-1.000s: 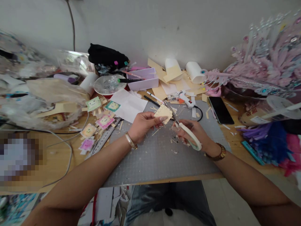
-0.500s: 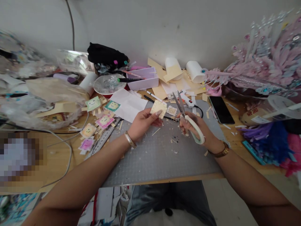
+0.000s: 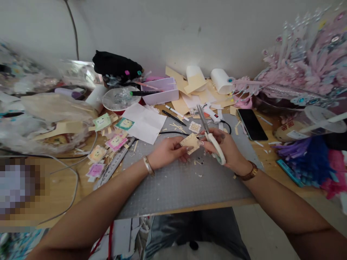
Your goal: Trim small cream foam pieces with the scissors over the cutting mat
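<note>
My left hand [image 3: 168,152] pinches a small tan square cutout [image 3: 190,142] above the grey cutting mat [image 3: 179,184]. My right hand [image 3: 226,150] grips white-handled scissors [image 3: 210,131], its fingertips touching the cutout's right edge. The scissor blades point up and away toward the back of the desk. A second small cutout [image 3: 195,126] lies on the mat just behind the hands. Paper scraps are scattered on the mat around both hands.
Coloured smiley squares [image 3: 115,139] and a metal ruler [image 3: 115,162] lie left of the mat beside white paper [image 3: 145,122]. A glue gun [image 3: 213,112], pens and a black phone [image 3: 252,124] sit behind. Plastic bags crowd the left; pink feathered decorations [image 3: 303,72] fill the right.
Both hands have dropped lower and nearer to me with the tan cutout. The scissors swung from cutting at the cutout to blades pointing up. A second cutout now lies on the mat.
</note>
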Available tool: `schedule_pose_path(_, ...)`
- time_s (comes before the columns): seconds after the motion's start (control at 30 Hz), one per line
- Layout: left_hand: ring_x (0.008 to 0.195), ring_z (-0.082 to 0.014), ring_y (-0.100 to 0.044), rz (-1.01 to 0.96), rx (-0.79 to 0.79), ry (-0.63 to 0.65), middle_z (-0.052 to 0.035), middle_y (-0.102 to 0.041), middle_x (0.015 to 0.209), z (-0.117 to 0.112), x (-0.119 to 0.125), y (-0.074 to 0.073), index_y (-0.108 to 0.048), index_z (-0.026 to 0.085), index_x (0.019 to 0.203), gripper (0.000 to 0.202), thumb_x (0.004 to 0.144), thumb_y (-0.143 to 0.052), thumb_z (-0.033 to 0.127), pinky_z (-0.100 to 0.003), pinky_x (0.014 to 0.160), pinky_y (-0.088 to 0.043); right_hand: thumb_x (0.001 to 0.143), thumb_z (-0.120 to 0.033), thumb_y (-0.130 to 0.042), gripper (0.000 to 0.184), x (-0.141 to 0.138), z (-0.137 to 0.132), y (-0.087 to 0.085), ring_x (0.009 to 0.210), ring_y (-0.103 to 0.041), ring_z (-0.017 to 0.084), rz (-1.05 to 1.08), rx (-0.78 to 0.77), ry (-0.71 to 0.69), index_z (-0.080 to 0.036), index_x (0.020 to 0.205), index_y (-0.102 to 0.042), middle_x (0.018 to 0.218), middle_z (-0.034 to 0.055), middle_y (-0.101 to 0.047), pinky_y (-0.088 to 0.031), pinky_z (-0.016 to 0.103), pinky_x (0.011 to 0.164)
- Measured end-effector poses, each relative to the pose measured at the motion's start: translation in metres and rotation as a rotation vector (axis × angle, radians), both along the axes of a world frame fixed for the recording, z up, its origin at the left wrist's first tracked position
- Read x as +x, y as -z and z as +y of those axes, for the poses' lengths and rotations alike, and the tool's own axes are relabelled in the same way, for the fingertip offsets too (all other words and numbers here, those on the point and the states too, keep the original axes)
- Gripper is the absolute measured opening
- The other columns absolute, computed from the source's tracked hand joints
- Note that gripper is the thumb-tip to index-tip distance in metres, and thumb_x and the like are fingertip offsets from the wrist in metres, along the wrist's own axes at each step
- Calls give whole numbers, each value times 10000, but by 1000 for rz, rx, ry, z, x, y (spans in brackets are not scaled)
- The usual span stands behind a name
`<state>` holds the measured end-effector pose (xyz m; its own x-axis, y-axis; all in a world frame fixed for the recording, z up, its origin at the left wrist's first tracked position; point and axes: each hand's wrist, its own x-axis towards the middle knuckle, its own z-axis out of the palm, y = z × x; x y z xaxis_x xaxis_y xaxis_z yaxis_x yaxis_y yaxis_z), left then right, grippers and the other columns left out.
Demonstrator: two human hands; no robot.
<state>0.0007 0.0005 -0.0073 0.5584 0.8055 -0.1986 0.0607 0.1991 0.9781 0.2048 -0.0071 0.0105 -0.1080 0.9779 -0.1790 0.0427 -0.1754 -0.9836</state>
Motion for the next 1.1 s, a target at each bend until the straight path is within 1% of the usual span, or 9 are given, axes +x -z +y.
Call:
schedule_pose_path(0.1,586,-184,-681,-8,4,-49,-34,-700,661,-1,2,1,-600,193,790,331,729,-707,500,-283,569,-545,560,-328,-842,440,-2,-1,5,545,-574,120,13,16,31,-197,915,-618,705,-10,-645,-490,226,453)
schedule_pose_path(0.2,608,-179,-690,-93,-68,-128,-33,-714,692,-2,5,2,-578,190,834,362,703,-741,486,-293,602,-555,595,-350,-814,407,-5,-1,10,568,-575,121,43,78,99,-203,911,-602,719,-13,-634,-517,238,478)
schedule_pose_path(0.3,640,-174,-697,-174,-172,-126,-60,-728,760,-5,9,3,-600,160,916,424,667,-788,449,-291,640,-557,619,-361,-795,385,-9,-3,14,582,-576,124,44,110,145,-219,910,-587,731,-15,-631,-534,248,506)
schedule_pose_path(0.4,602,-154,-677,-203,-209,-155,-55,-714,727,-6,12,2,-615,139,903,421,685,-774,462,-268,618,-546,611,-361,-802,389,-10,-5,14,537,-549,106,48,101,122,-219,901,-586,690,-31,-615,-505,227,481)
schedule_pose_path(0.47,548,-133,-644,-206,-160,-248,-29,-687,669,-5,10,0,-595,148,836,375,737,-724,487,-249,570,-526,615,-374,-801,382,-10,-6,9,469,-499,81,61,46,67,-206,888,-593,655,-41,-597,-448,200,421)
schedule_pose_path(0.57,468,-97,-561,-179,0,-404,13,-623,580,-1,5,-6,-538,173,743,357,809,-642,508,-216,491,-465,629,-400,-794,371,-7,-9,-1,397,-427,63,47,-39,-44,-192,873,-608,611,-49,-565,-354,180,338)
schedule_pose_path(0.67,415,-81,-485,-103,132,-490,40,-554,502,0,0,-13,-503,191,720,379,841,-587,540,-201,436,-398,635,-409,-798,361,-5,-11,-8,383,-420,60,51,-110,-159,-186,850,-613,586,-48,-550,-330,173,314)
schedule_pose_path(0.8,379,-71,-441,16,205,-518,45,-524,453,-5,0,-20,-456,201,666,416,860,-554,556,-197,404,-337,605,-443,-825,408,-7,-13,-8,354,-389,35,87,-214,-272,-171,805,-596,559,-41,-566,-307,151,299)
schedule_pose_path(1.1,345,-60,-421,41,256,-482,50,-533,428,-7,1,-18,-440,197,656,403,896,-526,510,-183,383,-323,643,-472,-801,407,-8,-15,-6,351,-377,27,98,-198,-321,-162,817,-603,559,-47,-557,-324,149,304)
